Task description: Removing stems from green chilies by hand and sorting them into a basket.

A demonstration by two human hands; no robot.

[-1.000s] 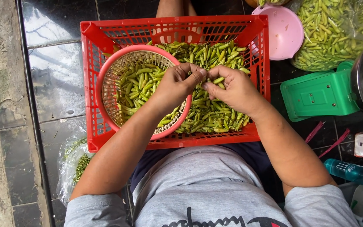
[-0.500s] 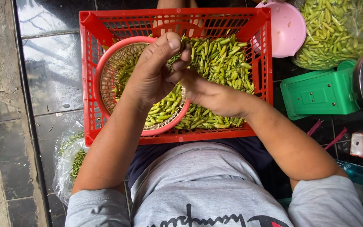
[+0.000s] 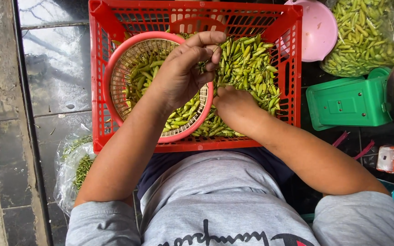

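A small green chilli [image 3: 204, 65] sits pinched between the thumb and fingertips of the left hand [image 3: 185, 73], whose grip is closed on it, the thin stem showing just below the fingers. That hand hangs over the right rim of a round pink basket [image 3: 115, 77], which holds a layer of loose green chillies and stands in the left half of a red plastic crate [image 3: 288, 68]. The right hand [image 3: 235, 107] lies just beside and below the left one, resting palm down in the heap of green chillies [image 3: 251, 68] that fills the right half of the crate; its fingers curl down into the heap, and whether that grip has closed on anything I cannot tell. The crate sits in front of the person's lap, on dark wet floor tiles [image 3: 55, 68].

To the right of the crate stands a pale pink bowl [image 3: 320, 32], then a clear bag of more green chillies [image 3: 365, 36] at the top right corner. Below the bag is a green weighing scale [image 3: 349, 102], its metal pan cut off by the frame edge. At the left of the crate's near corner lies another clear bag holding green stems [image 3: 76, 164].
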